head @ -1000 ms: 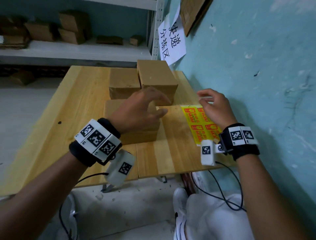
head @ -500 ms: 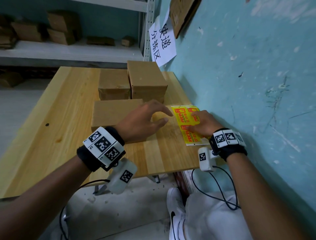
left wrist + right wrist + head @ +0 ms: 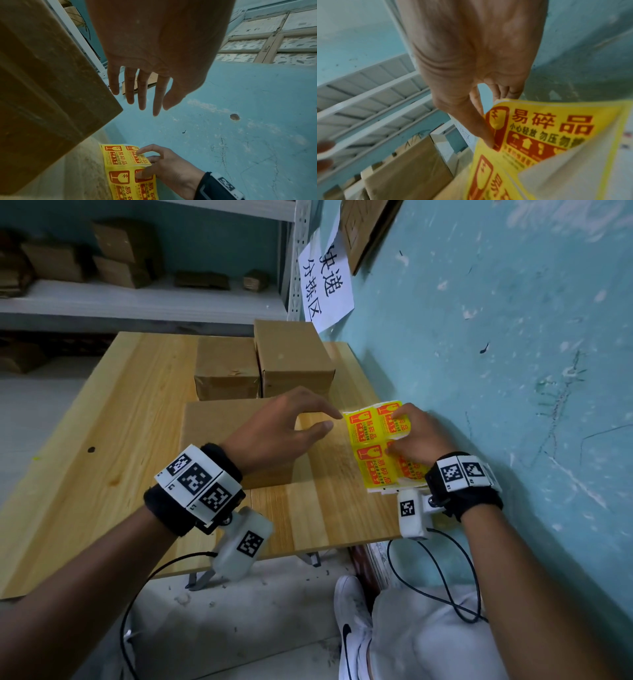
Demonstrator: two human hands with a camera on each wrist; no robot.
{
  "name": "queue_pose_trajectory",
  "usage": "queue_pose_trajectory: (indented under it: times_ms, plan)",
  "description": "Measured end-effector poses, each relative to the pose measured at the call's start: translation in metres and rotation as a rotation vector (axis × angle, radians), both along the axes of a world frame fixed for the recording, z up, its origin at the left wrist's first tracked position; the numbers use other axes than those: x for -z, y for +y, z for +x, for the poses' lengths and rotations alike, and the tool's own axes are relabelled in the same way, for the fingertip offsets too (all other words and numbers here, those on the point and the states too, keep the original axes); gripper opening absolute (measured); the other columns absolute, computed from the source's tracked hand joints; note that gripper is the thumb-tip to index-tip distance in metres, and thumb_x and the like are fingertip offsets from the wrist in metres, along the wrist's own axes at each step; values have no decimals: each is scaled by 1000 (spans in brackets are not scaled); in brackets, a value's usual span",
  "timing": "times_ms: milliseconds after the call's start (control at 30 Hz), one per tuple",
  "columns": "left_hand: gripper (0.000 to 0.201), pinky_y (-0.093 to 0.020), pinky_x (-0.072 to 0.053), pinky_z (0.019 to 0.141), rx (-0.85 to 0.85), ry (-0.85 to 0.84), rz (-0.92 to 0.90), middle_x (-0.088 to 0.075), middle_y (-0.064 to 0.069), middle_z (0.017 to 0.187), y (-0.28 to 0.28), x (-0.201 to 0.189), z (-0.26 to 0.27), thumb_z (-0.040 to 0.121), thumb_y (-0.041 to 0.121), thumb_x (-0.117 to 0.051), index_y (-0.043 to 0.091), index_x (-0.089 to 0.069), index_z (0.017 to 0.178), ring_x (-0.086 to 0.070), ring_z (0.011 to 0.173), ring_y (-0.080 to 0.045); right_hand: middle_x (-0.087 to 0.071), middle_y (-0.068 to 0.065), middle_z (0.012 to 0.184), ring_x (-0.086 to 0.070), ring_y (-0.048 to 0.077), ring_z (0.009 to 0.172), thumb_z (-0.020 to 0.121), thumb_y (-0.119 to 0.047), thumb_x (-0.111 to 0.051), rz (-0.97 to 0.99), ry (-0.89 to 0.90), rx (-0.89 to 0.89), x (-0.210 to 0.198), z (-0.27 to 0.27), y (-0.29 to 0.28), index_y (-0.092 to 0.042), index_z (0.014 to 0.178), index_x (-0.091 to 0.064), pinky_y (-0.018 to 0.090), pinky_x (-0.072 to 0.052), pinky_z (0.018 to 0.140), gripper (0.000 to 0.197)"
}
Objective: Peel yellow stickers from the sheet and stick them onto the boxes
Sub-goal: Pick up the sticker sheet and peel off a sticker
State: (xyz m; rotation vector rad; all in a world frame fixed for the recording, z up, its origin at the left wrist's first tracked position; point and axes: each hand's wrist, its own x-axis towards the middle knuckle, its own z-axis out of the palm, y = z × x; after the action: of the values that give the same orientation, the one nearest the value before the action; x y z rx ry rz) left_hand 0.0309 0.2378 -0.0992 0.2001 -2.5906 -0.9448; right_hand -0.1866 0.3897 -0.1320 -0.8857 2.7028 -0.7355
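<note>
A yellow sticker sheet with red print lies on the wooden table beside the wall. My right hand is on it and pinches its right side, thumb on the printed face and fingers curled over the far edge. In the right wrist view the sheet curls up and shows its white back. My left hand hovers open just left of the sheet, over the right end of the near flat cardboard box. Two taller boxes stand behind. In the left wrist view the straight fingers hold nothing.
The teal wall runs close along the table's right edge, with a white paper sign taped to it. A metal shelf with more cardboard boxes stands behind the table. The table's front edge is near my wrists.
My right hand came down from above the sheet onto it and took hold of its right side. My left hand slid right, off the near box top toward the sheet.
</note>
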Motion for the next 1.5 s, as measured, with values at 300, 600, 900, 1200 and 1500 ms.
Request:
queue_pose_trajectory:
  times_ms: [300, 600, 900, 1200, 1500]
  plan:
    - [22, -39, -46, 101, -51, 29, 112, -59, 4, 127, -11, -15, 9, 96, 25, -56, 25, -67, 115, -54, 117, -7, -71, 2, 97, -66, 11, 76, 73, 13, -72, -488, -240, -102, -35, 18, -6, -25, 90, -70, 24, -56, 68, 41]
    - [33, -28, -50, 96, -234, 115, 326, -58, 9, 126, -33, -32, 27, 94, 24, -59, 26, -55, 127, -57, 112, -1, -71, 8, 113, -67, 17, 99, 92, 5, -58, -843, -310, -309, -62, 46, -36, -12, 106, -68, 29, -54, 82, 24]
    - [32, -31, -60, 79, -242, 272, 723, -75, -5, 104, -49, -43, 50, 88, 7, -66, 9, -62, 119, -73, 95, -17, -69, 8, 117, -68, 15, 105, 99, 6, -46, -824, -317, -590, -78, 86, -94, -7, 109, -62, 26, -57, 81, 23]
    - [22, -21, -58, 73, -320, 218, 730, -76, -4, 100, -63, -42, 71, 100, 13, -50, 18, -71, 94, -73, 89, -15, -69, -4, 117, -66, 2, 107, 98, 2, -46, -696, 18, -556, -74, 96, -117, -15, 106, -64, 33, -57, 91, 25]
    - [19, -14, -50, 56, -408, 260, 700, -72, -2, 82, -69, -43, 75, 99, 13, -52, 8, -69, 92, -65, 60, -2, -70, -5, 103, -68, 1, 98, 88, 7, -53, -778, 33, -527, -68, 101, -132, -15, 101, -65, 18, -55, 84, 28]
